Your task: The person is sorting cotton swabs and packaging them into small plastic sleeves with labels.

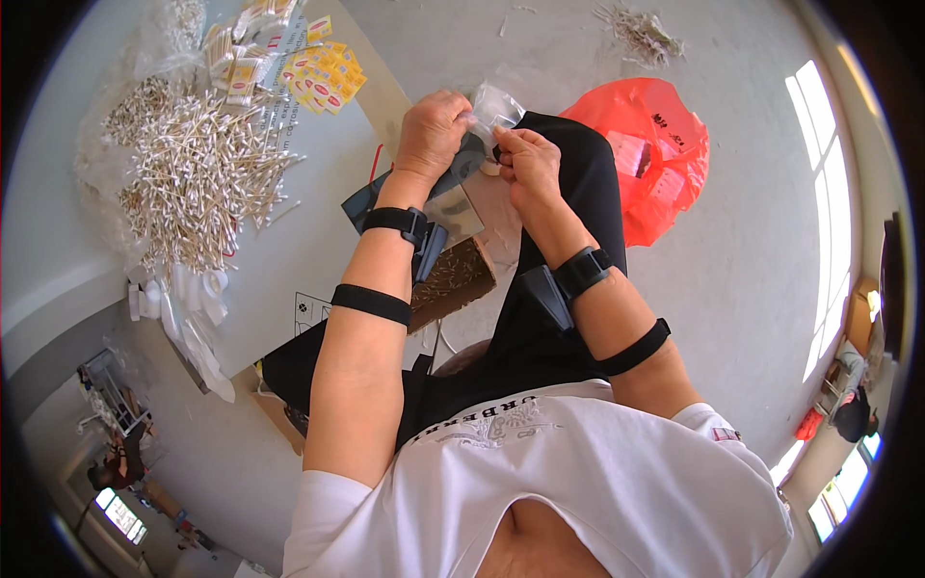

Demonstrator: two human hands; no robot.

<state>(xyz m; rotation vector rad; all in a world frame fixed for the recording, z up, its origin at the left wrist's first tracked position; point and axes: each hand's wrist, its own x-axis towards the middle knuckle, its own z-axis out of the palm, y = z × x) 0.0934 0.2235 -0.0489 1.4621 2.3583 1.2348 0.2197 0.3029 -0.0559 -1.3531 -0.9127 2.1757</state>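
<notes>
Both of my hands are raised together beyond my lap, at a small clear plastic bag point(497, 104). My left hand point(436, 135) is closed, its fingertips pinching the bag's left side. Pinched on the bag's near right edge is my right hand point(530, 166), also closed. The bag is thin and crinkled, and I cannot make out whether anything lies inside. Just below the hands is a device with a flat metal plate point(453, 214), partly covered by my left forearm. Under it sits an open cardboard box point(474, 279) with cotton swabs inside.
On the table point(279, 250) at left lies a large heap of cotton swabs point(198, 173), with bundled swab packs point(236, 63) and yellow printed cards point(326, 77) behind. A red plastic bag point(665, 183) rests on the floor at right. Debris point(644, 34) lies farther off. Other people are at both edges.
</notes>
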